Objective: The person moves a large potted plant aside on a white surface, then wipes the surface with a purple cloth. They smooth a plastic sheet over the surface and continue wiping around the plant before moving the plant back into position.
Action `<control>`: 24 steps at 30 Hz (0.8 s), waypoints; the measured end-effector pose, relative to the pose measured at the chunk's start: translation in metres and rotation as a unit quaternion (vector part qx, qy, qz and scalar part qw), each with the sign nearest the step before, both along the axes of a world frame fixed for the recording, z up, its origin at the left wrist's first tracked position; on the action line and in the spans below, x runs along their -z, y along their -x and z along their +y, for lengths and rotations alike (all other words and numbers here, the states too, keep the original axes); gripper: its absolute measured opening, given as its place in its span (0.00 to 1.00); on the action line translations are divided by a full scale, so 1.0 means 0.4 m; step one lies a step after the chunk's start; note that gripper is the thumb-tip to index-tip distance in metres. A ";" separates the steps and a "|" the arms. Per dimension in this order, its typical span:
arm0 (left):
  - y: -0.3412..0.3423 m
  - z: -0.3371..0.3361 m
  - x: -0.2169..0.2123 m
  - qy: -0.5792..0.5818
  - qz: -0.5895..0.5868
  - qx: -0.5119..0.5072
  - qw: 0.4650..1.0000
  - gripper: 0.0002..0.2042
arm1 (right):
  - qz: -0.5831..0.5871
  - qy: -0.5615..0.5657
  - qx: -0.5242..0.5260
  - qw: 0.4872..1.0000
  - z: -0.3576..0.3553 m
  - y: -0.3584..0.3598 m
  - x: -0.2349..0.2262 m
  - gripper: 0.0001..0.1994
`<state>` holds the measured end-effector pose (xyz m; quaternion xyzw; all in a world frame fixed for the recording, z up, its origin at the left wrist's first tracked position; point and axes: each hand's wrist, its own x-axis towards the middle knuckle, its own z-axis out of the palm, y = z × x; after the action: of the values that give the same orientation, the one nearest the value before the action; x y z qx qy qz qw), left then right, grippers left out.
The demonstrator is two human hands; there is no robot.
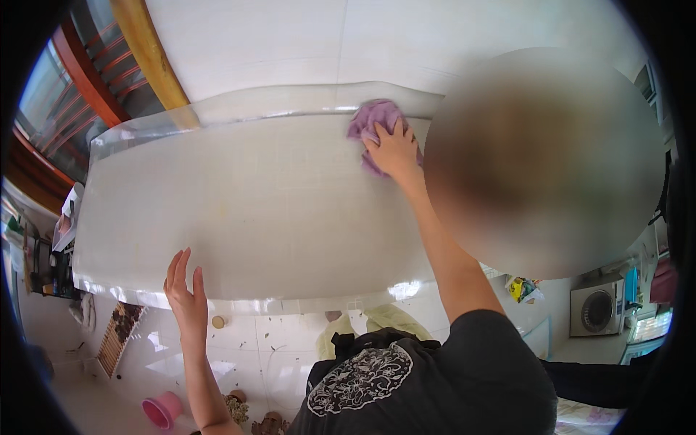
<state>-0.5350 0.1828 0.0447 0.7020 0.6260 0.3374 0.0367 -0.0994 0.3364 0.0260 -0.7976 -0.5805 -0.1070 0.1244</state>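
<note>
Right hand (395,150) is on the purple cloth (377,116), palm down, fingers spread over it. No pinch visible; whether the fingertips hook any fabric, can't tell. Cloth is bunched on the tabletop (254,203), at the far edge, right of centre, touching the raised lip of the clear cover (148,130) there. Right arm reaches well out.

Left hand (187,290) holds nothing: raised at the near edge, left part, fingers up and slightly apart, thumb off to the side. Can't tell if it touches the edge. Well apart from the cloth.

Tabletop is pale; right end hidden by a round blur. White tray (67,221) just beside its left end. Floor (243,355) on the near side: pink bucket (162,410) lower left, slatted wood piece (116,341) near it. Washer (596,308) far right.
</note>
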 end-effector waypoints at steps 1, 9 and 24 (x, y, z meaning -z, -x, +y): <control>-0.010 0.002 0.002 0.001 -0.008 0.008 1.000 0.16 | -0.003 0.000 -0.009 1.000 0.005 -0.033 0.025 0.23; -0.039 -0.025 0.018 -0.045 -0.011 0.002 0.999 0.13 | 0.012 -0.028 -0.261 0.965 -0.244 0.058 0.082 0.24; -0.040 -0.197 0.151 -0.084 -0.102 -0.261 0.956 0.25 | -0.011 -0.054 -0.162 0.985 -0.515 -0.034 0.014 0.21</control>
<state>-0.5189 0.1038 -0.0156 0.4763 0.7501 0.4563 -0.0480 -0.0859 0.1303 0.0204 -0.6842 -0.6964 -0.1252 0.1767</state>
